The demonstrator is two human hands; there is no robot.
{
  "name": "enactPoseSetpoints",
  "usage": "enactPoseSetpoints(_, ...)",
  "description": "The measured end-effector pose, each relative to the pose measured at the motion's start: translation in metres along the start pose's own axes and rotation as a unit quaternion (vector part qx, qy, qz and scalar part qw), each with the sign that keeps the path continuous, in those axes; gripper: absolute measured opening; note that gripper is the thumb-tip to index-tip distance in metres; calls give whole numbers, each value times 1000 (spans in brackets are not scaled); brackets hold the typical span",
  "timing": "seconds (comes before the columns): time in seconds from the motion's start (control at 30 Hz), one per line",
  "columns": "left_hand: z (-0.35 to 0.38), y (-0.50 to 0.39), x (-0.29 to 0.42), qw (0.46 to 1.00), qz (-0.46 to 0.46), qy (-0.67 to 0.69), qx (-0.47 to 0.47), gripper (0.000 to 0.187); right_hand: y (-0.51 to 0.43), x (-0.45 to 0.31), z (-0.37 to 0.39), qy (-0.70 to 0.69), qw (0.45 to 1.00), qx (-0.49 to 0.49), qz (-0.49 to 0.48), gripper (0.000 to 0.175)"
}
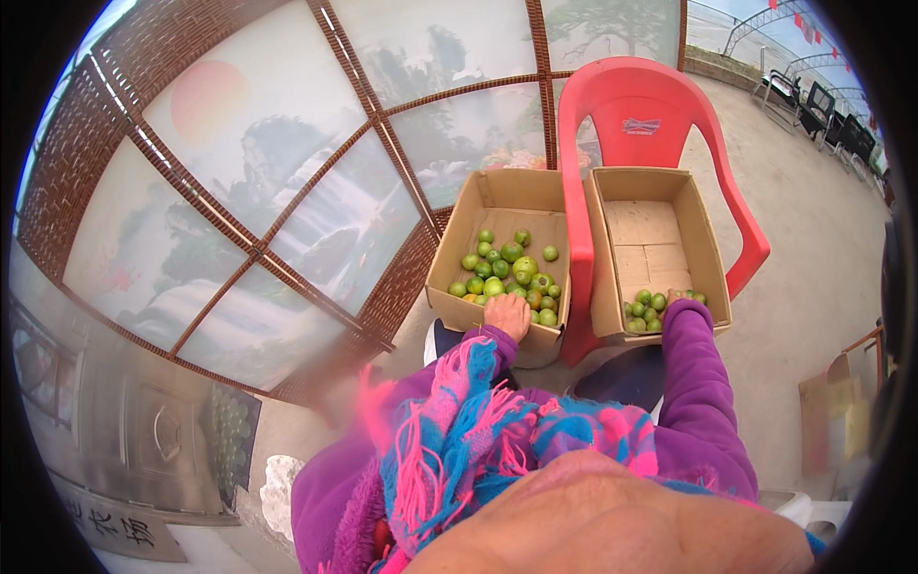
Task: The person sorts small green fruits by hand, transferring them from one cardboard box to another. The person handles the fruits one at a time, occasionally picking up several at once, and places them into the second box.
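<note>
Two open cardboard boxes stand before me. The left box (495, 183) holds several round green fruits (525, 269) of mixed sizes, some turning yellow or orange, gathered toward its near end. My left hand (508, 316) reaches over that box's near edge among the fruits; its fingers are partly hidden, so a grip cannot be made out. In the right box (649, 179), smaller green fruits (645, 308) lie in the near end. There my right hand (674, 295) is down among them, mostly covered by its purple sleeve (690, 323).
The right box rests on a red plastic armchair (638, 90), whose arm rises between the boxes. A folding screen (315, 179) with painted landscape panels stands at the left. Black chairs (817, 104) line the far right. Another cardboard box (825, 416) sits at the lower right.
</note>
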State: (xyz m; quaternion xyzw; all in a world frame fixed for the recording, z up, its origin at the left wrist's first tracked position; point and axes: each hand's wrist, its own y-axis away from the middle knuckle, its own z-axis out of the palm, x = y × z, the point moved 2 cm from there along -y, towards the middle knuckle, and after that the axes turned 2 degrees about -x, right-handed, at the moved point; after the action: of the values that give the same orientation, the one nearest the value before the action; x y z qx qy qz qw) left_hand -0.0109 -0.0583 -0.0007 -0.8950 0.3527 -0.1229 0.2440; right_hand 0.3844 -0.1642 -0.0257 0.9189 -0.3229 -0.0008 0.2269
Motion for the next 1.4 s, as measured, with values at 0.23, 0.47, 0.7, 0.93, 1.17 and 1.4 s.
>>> enactPoseSetpoints(0.23,-2,1,0,1000,-4,11,-2,13,28,2,-21,26,999,29,-17,55)
enactPoseSetpoints(0.47,-2,1,0,1000,-6,18,6,14,16,5,-17,31,999,9,-44,56)
enactPoseSetpoints(0.7,-6,-1,-1,999,5,30,22,9,-12,15,-7,-28,997,-22,-70,61)
enactPoseSetpoints(0.93,-4,-2,1,999,7,31,22,10,-39,41,19,-40,991,31,-120,53)
enactPoseSetpoints(1.17,-2,-1,1,999,8,15,33,7,-70,47,40,-6,991,45,-126,53)
enactPoseSetpoints(1.4,-3,0,1,998,19,26,50,8,-56,48,35,-99,983,60,-146,55)
